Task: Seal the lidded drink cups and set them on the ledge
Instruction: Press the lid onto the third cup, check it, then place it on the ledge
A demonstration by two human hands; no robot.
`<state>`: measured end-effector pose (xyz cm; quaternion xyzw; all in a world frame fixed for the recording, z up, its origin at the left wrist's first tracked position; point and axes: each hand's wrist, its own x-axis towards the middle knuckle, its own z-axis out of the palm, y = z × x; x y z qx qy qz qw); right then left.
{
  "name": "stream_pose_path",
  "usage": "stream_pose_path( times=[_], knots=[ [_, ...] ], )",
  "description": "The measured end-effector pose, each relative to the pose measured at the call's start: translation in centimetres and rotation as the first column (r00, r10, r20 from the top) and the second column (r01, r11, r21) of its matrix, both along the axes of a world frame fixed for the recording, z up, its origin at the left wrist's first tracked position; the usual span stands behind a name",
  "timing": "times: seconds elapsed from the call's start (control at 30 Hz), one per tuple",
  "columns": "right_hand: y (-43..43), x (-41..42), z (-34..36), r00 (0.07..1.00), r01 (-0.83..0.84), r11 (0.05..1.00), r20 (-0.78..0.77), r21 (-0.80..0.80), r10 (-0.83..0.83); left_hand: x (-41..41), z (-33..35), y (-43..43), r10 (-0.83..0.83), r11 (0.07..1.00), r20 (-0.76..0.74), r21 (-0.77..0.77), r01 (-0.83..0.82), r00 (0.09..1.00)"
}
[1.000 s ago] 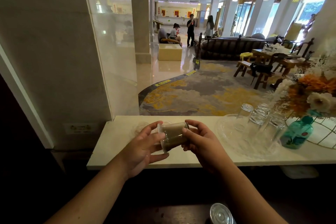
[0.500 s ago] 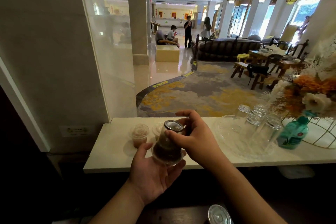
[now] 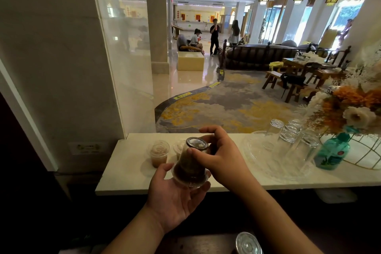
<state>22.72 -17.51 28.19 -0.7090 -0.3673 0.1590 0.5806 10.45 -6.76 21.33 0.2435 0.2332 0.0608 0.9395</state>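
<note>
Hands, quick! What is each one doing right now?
Left hand: holds the upside-down clear plastic lidded cup of brown drink from below, at its lid end.
Right hand: grips the same cup's side.

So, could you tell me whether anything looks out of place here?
The drink cup is upside down: its lid sits in the left hand while the right hand grips its side. No spill shows.

Daylight flooded through the windows (image 3: 348, 14); the foreground stayed dim, the polished floor (image 3: 185, 80) glared, edges bowed.
</note>
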Motion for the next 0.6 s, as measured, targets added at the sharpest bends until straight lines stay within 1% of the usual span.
stream_pose_path(
  times=[0.6],
  knots=[
    [-0.17, 0.20, -0.08, 1.000, -0.010, 1.000, -0.005, 0.012, 0.010, 0.05, -0.06, -0.21, -0.030, 0.999, 0.022, -0.033, 0.030, 0.999]
  ],
)
